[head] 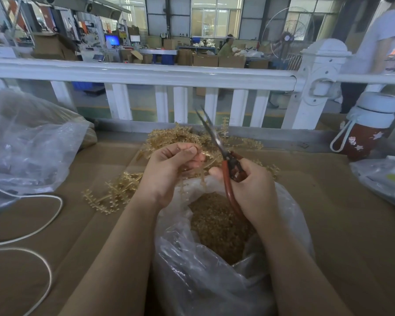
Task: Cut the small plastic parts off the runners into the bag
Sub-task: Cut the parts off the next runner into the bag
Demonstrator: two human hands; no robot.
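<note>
Mid-cut: left hand (169,165) pinches a runner (209,161) over the bag (290,215), right hand (249,185) clamps scissors (217,142), blades apart; next, feed runner between blades.

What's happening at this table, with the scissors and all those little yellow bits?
A person is snipping small plastic parts off runners. The left hand holds a runner over an open bag already part full of cut pieces, and the right hand grips red-handled scissors, blades open and pointing up. More runners lie on the table.
</note>
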